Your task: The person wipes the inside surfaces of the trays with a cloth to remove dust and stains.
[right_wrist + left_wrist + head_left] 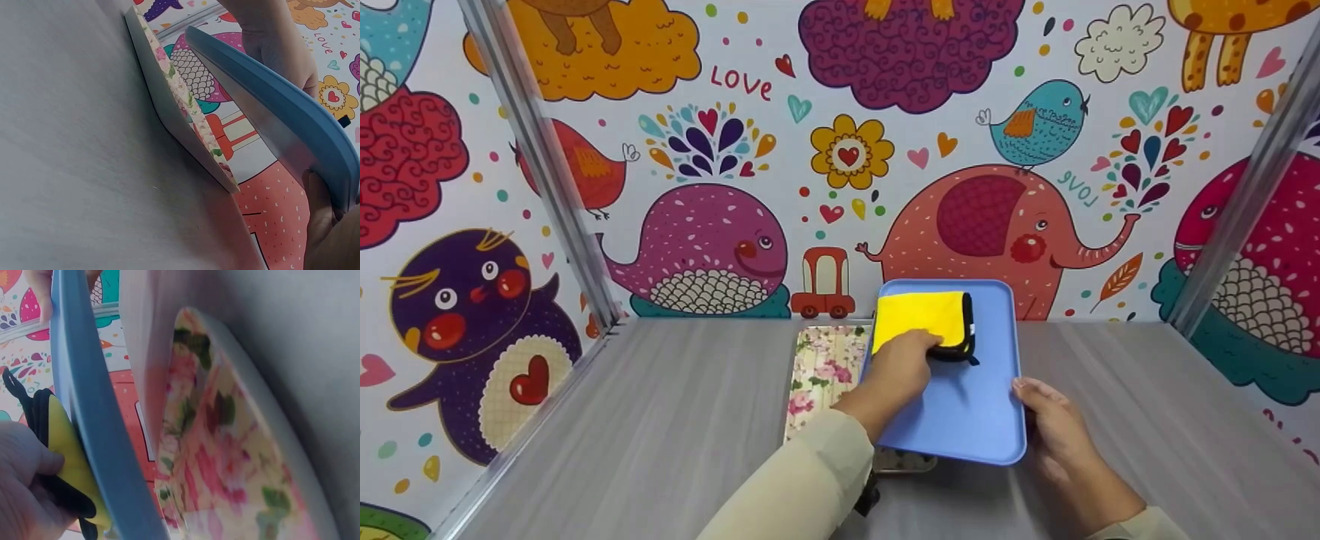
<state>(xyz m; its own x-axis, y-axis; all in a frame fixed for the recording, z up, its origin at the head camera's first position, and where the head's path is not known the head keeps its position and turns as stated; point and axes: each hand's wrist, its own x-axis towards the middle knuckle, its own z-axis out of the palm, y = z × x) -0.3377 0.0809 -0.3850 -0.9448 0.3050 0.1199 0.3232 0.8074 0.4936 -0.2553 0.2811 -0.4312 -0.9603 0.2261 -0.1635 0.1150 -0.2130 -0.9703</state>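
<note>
My left hand (901, 365) grips a folded yellow cloth (919, 311) with black edging and holds it against the upper part of a light blue tray (975, 420). In the left wrist view the thumb lies over the cloth's black edge (42, 416). The blue tray is raised and tilted above the table. My right hand (1059, 431) pinches its right rim, with the fingers behind the tray mostly hidden in the head view. Below and to the left, a floral tray (819, 375) lies on the table, partly covered by the blue tray and left forearm.
The grey table (675, 427) meets a cartoon-printed wall (840, 97) at the back. Metal posts (544, 165) stand at the left and right corners of the booth. A dark object (867, 496) shows beneath the left wrist.
</note>
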